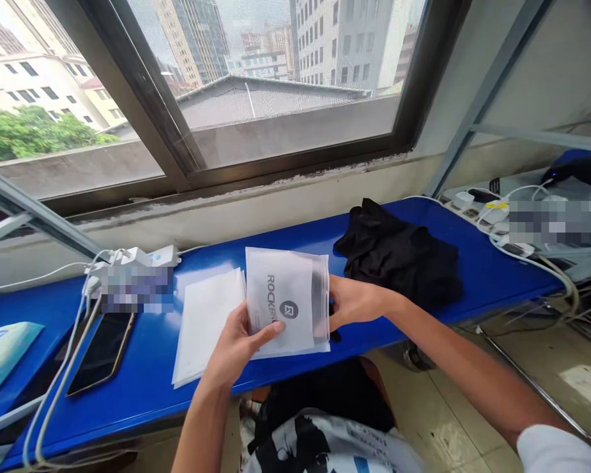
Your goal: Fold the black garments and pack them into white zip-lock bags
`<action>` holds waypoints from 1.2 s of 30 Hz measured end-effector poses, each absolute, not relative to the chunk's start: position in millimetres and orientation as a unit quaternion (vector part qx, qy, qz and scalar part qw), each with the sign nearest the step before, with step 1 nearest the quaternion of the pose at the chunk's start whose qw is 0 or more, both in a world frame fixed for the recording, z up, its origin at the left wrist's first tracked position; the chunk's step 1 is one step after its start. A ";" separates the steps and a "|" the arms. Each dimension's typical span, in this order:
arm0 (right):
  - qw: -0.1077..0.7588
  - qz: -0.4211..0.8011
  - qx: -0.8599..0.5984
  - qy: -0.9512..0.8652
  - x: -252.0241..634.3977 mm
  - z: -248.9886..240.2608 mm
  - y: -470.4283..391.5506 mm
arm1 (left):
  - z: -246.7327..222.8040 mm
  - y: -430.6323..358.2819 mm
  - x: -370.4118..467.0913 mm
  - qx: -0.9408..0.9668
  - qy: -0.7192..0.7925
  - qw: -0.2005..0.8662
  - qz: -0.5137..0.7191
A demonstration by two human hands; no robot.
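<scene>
A frosted plastic zip bag (295,269) with dark lettering and a round logo is raised over the blue table. Its left side is gripped by my left hand (239,338), thumb across the front. My right hand (352,302) is closed at the bag's right end, beside the zip edge, and its fingertips are partly hidden by the bag. Small bits of something black (335,336) show by those fingers; I cannot tell what it is. A dark shape shows through the bag near that end. Left of it lies a stack of white, flat bags or sheets (207,322).
Black cloth (398,256) lies bunched at the back right of the blue table (148,368). On the left are a phone (101,355), a power strip with cables (138,259) and a tissue pack (7,351). Metal frame posts and more cables flank the table.
</scene>
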State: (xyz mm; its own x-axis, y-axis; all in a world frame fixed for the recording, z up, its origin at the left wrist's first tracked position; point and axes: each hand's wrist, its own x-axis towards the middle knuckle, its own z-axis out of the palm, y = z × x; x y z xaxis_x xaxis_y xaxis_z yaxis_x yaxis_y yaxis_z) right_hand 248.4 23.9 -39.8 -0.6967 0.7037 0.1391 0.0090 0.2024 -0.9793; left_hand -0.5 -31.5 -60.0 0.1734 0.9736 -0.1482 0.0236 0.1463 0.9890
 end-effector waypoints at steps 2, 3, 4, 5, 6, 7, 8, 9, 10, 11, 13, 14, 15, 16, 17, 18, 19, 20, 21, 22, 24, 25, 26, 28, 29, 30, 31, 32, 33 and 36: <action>0.328 0.560 -0.254 -0.717 247.0 -36.0 23.2 | -61.6 -32.5 1.7 0.497 0.485 0.586 0.418; 0.371 0.556 -0.263 -0.696 243.7 -36.1 21.3 | -63.2 -33.4 3.9 0.492 0.484 0.587 0.423; 0.415 0.554 -0.274 -0.668 239.6 -37.5 18.8 | -65.0 -34.4 6.4 0.487 0.484 0.587 0.429; 0.448 0.557 -0.286 -0.639 235.7 -39.7 16.1 | -66.5 -35.6 8.8 0.482 0.486 0.585 0.435; 0.464 0.566 -0.293 -0.615 232.7 -42.4 13.7 | -67.6 -36.7 10.8 0.480 0.486 0.584 0.439; 0.462 0.581 -0.292 -0.604 231.2 -45.0 11.8 | -68.0 -37.7 12.2 0.478 0.485 0.585 0.440; 0.444 0.596 -0.286 -0.605 231.1 -47.2 10.6 | -67.7 -38.5 13.1 0.477 0.484 0.586 0.441; 0.421 0.605 -0.278 -0.615 232.1 -48.8 10.2 | -66.8 -39.1 13.6 0.477 0.482 0.586 0.443; 0.401 0.607 -0.270 -0.631 233.7 -49.7 10.4 | -65.6 -39.5 14.1 0.477 0.480 0.586 0.446; 0.391 0.601 -0.261 -0.646 235.3 -50.0 10.9 | -64.3 -39.6 14.7 0.479 0.477 0.585 0.448; 0.402 0.577 -0.247 -0.666 236.6 -49.4 12.3 | -62.2 -39.3 16.9 0.486 0.469 0.583 0.451; 0.415 0.564 -0.245 -0.670 236.2 -48.7 12.8 | -61.6 -39.0 18.4 0.490 0.466 0.581 0.453; 0.426 0.550 -0.249 -0.674 235.4 -47.8 13.2 | -61.2 -38.7 19.9 0.494 0.464 0.578 0.455; 0.427 0.534 -0.258 -0.682 234.6 -46.8 13.4 | -61.1 -38.5 21.2 0.496 0.463 0.576 0.457; 0.422 0.517 -0.274 -0.693 234.1 -45.5 13.5 | -61.2 -38.6 22.2 0.496 0.465 0.573 0.459; 0.415 0.501 -0.292 -0.701 234.1 -44.0 13.5 | -61.4 -38.8 22.7 0.492 0.470 0.568 0.462; 0.414 0.494 -0.308 -0.700 234.5 -42.4 13.4 | -61.8 -39.3 22.9 0.486 0.478 0.562 0.468; 0.418 0.496 -0.323 -0.689 235.1 -40.8 13.0 | -62.4 -39.9 22.9 0.477 0.486 0.556 0.476; 0.431 0.507 -0.333 -0.668 235.6 -39.4 12.5 | -63.3 -40.5 22.9 0.467 0.494 0.550 0.485; 0.446 0.521 -0.338 -0.644 235.8 -38.3 11.9 | -64.3 -41.1 22.9 0.459 0.498 0.547 0.491; 0.468 0.544 -0.331 -0.613 234.8 -37.3 10.4 | -66.8 -41.8 23.3 0.449 0.498 0.555 0.492; 0.470 0.547 -0.326 -0.612 233.7 -37.3 9.6 | -67.9 -41.8 23.7 0.446 0.497 0.563 0.488; 0.468 0.544 -0.324 -0.616 232.6 -37.6 9.0 | -68.8 -41.5 23.9 0.441 0.497 0.569 0.484; 0.459 0.525 -0.344 -0.628 231.2 -38.3 8.3 | -69.4 -40.3 23.3 0.428 0.508 0.568 0.486; 0.457 0.509 -0.364 -0.632 231.2 -38.6 8.2 | -68.8 -39.7 22.4 0.424 0.515 0.560 0.491; 0.459 0.492 -0.382 -0.633 231.6 -39.0 8.3 | -67.9 -39.2 21.2 0.422 0.523 0.551 0.495; 0.466 0.481 -0.397 -0.628 232.4 -39.3 8.3 | -66.6 -39.0 19.7 0.423 0.528 0.543 0.498; 0.475 0.476 -0.405 -0.620 233.2 -39.5 8.3 | -65.1 -39.1 18.4 0.424 0.530 0.538 0.500; 0.482 0.479 -0.406 -0.611 233.9 -39.8 8.3 | -63.7 -39.4 17.3 0.426 0.528 0.539 0.499; 0.467 0.519 -0.372 -0.612 233.5 -40.2 7.8 | -61.0 -41.0 18.0 0.421 0.505 0.577 0.484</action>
State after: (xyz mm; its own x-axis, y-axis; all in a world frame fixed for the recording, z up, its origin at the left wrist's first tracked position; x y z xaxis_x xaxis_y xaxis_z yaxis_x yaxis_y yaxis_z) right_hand 233.5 7.8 -40.2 -0.2876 0.9395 0.1860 -0.0301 0.1852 -0.9822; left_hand 18.0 -41.0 -61.0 0.0199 0.9844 -0.1748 -0.1325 0.1759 0.9755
